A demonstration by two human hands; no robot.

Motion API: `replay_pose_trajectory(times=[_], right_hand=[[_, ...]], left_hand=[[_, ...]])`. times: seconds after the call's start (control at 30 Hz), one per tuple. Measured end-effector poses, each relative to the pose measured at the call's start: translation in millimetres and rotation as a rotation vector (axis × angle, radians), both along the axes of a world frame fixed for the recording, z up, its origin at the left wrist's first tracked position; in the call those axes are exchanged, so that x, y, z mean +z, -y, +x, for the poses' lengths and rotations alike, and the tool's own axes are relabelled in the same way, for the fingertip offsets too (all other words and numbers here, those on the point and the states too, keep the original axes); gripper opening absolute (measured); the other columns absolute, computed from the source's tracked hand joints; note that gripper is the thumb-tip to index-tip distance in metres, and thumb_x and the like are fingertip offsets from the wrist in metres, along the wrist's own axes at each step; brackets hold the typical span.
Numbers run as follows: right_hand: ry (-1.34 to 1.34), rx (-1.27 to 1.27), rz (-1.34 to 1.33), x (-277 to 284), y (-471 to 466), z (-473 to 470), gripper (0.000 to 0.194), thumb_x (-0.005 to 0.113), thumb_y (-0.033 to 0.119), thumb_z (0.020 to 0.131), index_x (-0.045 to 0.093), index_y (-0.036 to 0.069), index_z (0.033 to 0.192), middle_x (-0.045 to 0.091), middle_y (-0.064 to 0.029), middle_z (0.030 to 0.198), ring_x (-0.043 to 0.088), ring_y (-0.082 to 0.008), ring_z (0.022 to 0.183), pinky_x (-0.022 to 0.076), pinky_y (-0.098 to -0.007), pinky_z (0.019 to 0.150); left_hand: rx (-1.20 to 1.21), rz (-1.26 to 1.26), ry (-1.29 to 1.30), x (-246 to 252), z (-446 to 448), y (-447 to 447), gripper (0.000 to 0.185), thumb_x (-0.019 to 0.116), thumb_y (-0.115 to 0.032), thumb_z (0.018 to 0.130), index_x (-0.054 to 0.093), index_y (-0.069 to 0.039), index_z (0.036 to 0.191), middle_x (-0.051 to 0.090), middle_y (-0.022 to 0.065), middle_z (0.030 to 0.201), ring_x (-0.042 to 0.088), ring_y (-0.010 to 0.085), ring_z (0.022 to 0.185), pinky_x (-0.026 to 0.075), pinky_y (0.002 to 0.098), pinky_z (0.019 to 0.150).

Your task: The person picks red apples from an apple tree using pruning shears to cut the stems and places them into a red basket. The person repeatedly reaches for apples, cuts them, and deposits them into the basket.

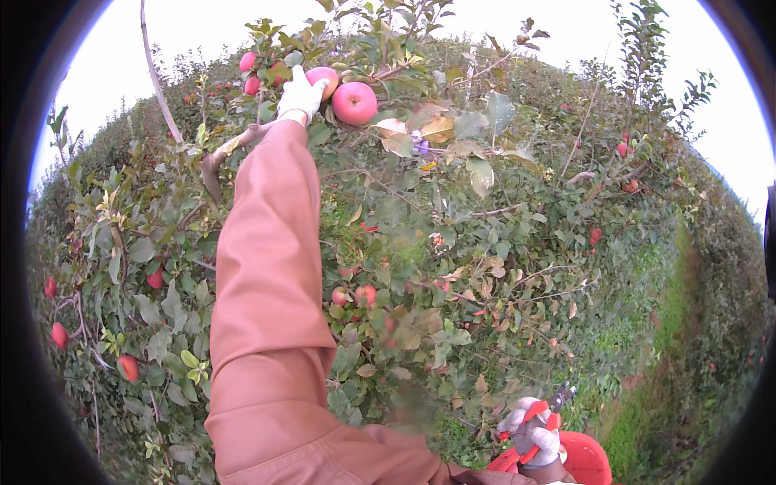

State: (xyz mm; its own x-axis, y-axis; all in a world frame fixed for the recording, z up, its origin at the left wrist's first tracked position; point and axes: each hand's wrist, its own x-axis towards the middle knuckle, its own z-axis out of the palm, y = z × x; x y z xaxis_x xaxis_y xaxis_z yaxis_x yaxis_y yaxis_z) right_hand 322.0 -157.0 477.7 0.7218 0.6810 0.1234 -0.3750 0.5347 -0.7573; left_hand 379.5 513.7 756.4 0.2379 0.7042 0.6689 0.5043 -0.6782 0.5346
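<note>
My left hand [301, 96], in a white glove, is raised high among the branches, its fingers around the left side of a pink-red apple [323, 81]. A second, fully visible apple [354, 103] hangs just to the right of that one. Low on the right, my right hand [531, 431] wears a grey-white glove and holds red-handled pruning shears [553, 411], with the dark blades pointing up and to the right. A red container [587, 456], cut off by the lower edge, lies just behind and beside my right hand.
Leafy apple branches surround my left arm. A thick bare branch [233, 144] runs beside the forearm. More apples hang at the upper left [248, 61], lower left [128, 367] and centre [365, 295]. A grassy strip [630, 418] runs between tree rows on the right.
</note>
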Motion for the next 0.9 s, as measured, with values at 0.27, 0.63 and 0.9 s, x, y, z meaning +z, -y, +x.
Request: replay_pose_trajectory(times=[0.27, 0.63, 0.9], right_hand=[[-0.004, -0.020, -0.041, -0.5, 4.4, -10.0, 0.060, 0.071, 0.026, 0.075, 0.050, -0.004, 0.122, 0.062, -0.0130, 0.095, 0.063, -0.0286, 0.087, 0.0529, -0.0489, 0.083], [0.006, 0.010, -0.081, 10.6, 9.4, -14.2, 0.064, 0.068, 0.027, 0.077, 0.048, -0.005, 0.129, 0.060, -0.0123, 0.097, 0.060, -0.0280, 0.092, 0.0472, -0.0428, 0.087], [-0.023, 0.053, -0.032, 8.7, 7.4, -14.5, 0.065, 0.070, 0.022, 0.077, 0.047, -0.006, 0.131, 0.061, -0.0124, 0.100, 0.060, -0.0265, 0.095, 0.0470, -0.0421, 0.090]], left_hand=[[0.164, -0.014, 0.173, -5.1, 15.1, -6.9, 0.045, 0.059, -0.041, 0.090, 0.053, -0.005, 0.117, 0.064, 0.0226, 0.111, 0.063, 0.0402, 0.102, 0.048, 0.0502, 0.087], [-0.309, 0.214, -0.111, -14.7, 46.6, -54.6, 0.047, 0.048, -0.019, 0.092, 0.048, -0.006, 0.137, 0.053, 0.0209, 0.133, 0.049, 0.0349, 0.125, 0.033, 0.0378, 0.112], [-0.184, 0.627, -0.181, -56.5, 23.1, 51.7, 0.086, 0.078, -0.023, 0.072, 0.036, -0.022, 0.146, 0.041, 0.0152, 0.143, 0.042, 0.0379, 0.129, 0.039, 0.0435, 0.108]])
